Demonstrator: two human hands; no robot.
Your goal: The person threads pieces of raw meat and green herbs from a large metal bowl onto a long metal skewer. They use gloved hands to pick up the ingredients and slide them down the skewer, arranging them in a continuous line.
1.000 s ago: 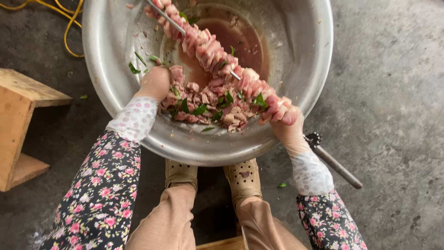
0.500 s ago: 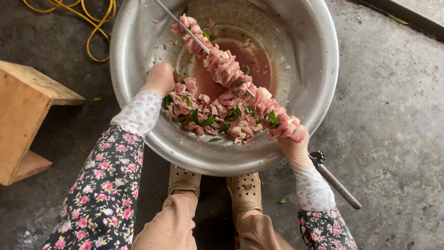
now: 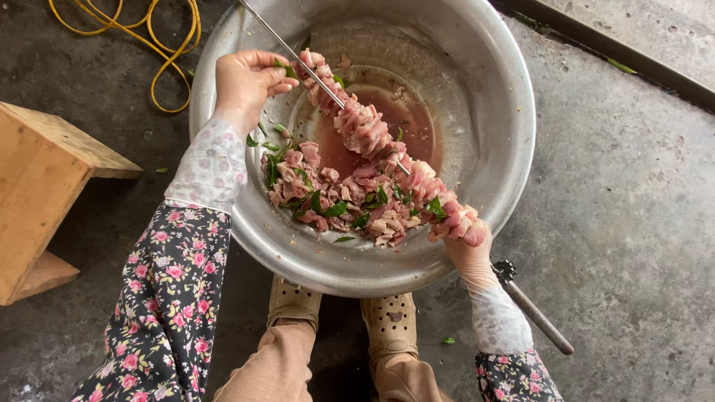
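Over the big metal bowl (image 3: 477, 67), a long thin skewer (image 3: 290, 50) loaded with pink meat pieces (image 3: 365, 130) lies on a slant. It sits above the middle of the bowl, just over the pool of reddish juice (image 3: 413, 123) at the bottom.

One end of the skewer is bare metal and points toward the far rim of the bowl. The other end points down toward the near rim, where the right hand (image 3: 469, 249) is. So its long line runs from the far left of the bowl to the near right.

Her right hand is closed around the low, meaty end, fingers wrapped tight on it. Her left hand (image 3: 246, 78) is near the top of the skewer, by the far-left rim. Its fingers (image 3: 279, 74) are curled close together and pinch a bit of green leaf right beside the metal rod.

A pile of loose meat with green leaves (image 3: 335, 197) lies in the bowl under the skewer, on the side near the person.

The meat looks wet, soft and slippery, so it would likely slide or squash if grabbed hard. The rod looks stiff and thin. The best spots to hold seem to be the two ends, with the bare metal tip being the least slippery.

Beside the bowl's near-right rim, a dark tool with a handle (image 3: 532, 309) lies on the grey floor. A wooden stool (image 3: 45, 179) stands to the left of the bowl, and a yellow cord (image 3: 160, 45) curls past its far-left rim.
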